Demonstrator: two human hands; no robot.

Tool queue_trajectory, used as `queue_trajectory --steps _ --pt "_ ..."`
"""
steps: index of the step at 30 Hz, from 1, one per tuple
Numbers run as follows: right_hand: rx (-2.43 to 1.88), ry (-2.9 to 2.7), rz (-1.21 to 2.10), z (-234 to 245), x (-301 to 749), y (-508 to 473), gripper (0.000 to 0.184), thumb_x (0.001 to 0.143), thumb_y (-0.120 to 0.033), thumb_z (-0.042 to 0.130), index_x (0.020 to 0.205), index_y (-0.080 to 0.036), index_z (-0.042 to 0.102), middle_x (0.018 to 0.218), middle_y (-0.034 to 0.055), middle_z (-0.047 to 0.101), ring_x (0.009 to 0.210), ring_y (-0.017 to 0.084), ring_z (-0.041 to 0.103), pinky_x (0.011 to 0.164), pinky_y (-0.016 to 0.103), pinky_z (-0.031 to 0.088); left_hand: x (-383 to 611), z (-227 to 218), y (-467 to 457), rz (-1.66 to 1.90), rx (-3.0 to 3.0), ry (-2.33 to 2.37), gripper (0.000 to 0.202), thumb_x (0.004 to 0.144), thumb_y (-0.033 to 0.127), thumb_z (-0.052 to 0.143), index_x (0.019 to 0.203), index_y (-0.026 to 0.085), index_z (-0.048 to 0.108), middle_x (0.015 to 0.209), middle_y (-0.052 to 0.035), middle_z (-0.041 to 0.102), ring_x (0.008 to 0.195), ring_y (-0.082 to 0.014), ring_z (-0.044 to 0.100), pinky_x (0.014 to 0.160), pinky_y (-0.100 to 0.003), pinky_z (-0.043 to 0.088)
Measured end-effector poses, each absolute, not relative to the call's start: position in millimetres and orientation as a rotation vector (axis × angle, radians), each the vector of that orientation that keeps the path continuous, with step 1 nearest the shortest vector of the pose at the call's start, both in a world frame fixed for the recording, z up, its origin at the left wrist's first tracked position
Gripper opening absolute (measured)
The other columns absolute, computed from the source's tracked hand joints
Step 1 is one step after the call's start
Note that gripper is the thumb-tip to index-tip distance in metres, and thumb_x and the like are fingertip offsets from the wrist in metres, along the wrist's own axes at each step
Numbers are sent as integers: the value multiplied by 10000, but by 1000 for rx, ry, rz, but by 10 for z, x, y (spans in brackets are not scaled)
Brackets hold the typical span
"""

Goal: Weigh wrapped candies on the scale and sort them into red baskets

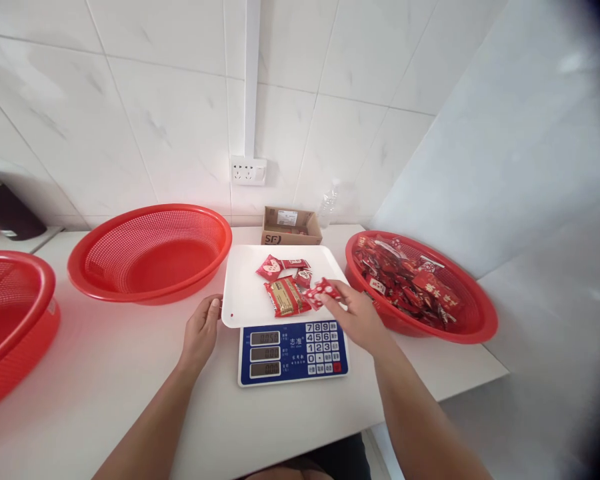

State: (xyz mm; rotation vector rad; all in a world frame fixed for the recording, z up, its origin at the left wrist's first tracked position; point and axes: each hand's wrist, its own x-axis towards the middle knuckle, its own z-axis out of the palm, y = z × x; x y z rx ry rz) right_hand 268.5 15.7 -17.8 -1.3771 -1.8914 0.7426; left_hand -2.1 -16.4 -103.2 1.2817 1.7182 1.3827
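My right hand (357,317) is over the right side of the white scale tray (243,283), pinching a small red snack packet with white dots (322,293). Below it on the tray lie a red and gold packet (286,297), a pink and red packet (270,267) and a smaller red packet (303,277). My left hand (201,328) is beside the tray's left edge with its fingers curled. A bit of red shows by those fingers, but what it is cannot be made out. The blue scale panel (294,353) faces me between my arms.
A red basket full of packets (473,320) stands right of the scale. A bare red basket (180,267) is to the left, with another red basket (35,333) at the far left. Behind the tray are a cardboard box (291,239) and a clear plastic bottle (329,203).
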Motion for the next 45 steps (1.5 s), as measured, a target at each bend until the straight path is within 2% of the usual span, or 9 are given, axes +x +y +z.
queue_trajectory --steps 7,15,19,24,28,31,40,43,45 --pt "-1220 -2193 678 -203 2347 120 301 857 -357 475 1074 -226 637 1063 50 677 934 191 622 793 317 495 -25 -1016 -158 1404 1242 1704 485 834 567 378 1012 170 593 1039 -105 651 913 -219 608 727 -316 503" --pt "-1414 -1888 486 -175 2723 260 345 826 -431 494 1024 -199 655 988 71 701 808 203 646 683 313 516 -28 -1009 -162 1426 1245 1672 468 831 567 387 993 179 593 1036 -101 651 905 -214 613 737 -318 505" --pt "-1557 -1641 147 -172 3213 348 370 824 -413 484 1068 -186 645 1059 99 682 916 247 633 828 397 489 -24 -1013 -162 1416 1247 1689 472 829 570 384 994 180 593 1036 -102 652 907 -217 611 730 -319 507" --pt "-1733 -1670 -223 -342 3657 392 477 808 -345 465 1206 -109 579 1247 170 573 1188 318 479 980 476 378 -26 -1032 -160 1427 1253 1710 456 843 546 381 1006 177 594 1042 -103 645 913 -212 605 742 -319 508" --pt "-1856 -1791 -117 -535 3634 331 432 853 -390 423 1199 -192 591 1103 110 669 971 275 619 786 397 489 -41 -1047 -178 1483 1256 1772 452 857 529 367 1020 175 596 978 -90 650 873 -196 614 759 -328 513" --pt "-2030 -1856 -204 -635 3547 301 419 888 -397 373 1178 -211 611 966 118 707 800 270 655 638 368 482 -47 -1044 -214 1525 1310 1857 422 868 495 357 1007 177 597 917 -82 660 835 -192 625 770 -344 515" --pt "-1944 -1943 -517 -765 3540 297 424 925 -337 324 1188 -136 588 924 143 705 789 271 651 652 367 454 -275 -759 -181 1687 2018 2162 288 853 363 425 996 199 613 976 -120 663 1008 -240 581 965 -425 401" --pt "-1933 -1952 -541 -779 3550 295 419 922 -335 325 1169 -126 591 911 141 706 777 273 648 655 371 452 -626 -559 -116 1489 2028 2474 362 850 407 416 1065 185 605 1068 -156 634 1132 -300 516 1058 -526 256" --pt "-1911 -1963 -540 -791 3557 295 422 922 -332 319 1163 -120 592 903 145 706 785 283 646 669 384 454 -936 -435 -93 1208 1911 2711 432 835 460 425 1104 164 590 1113 -179 616 1185 -362 464 1041 -605 212"
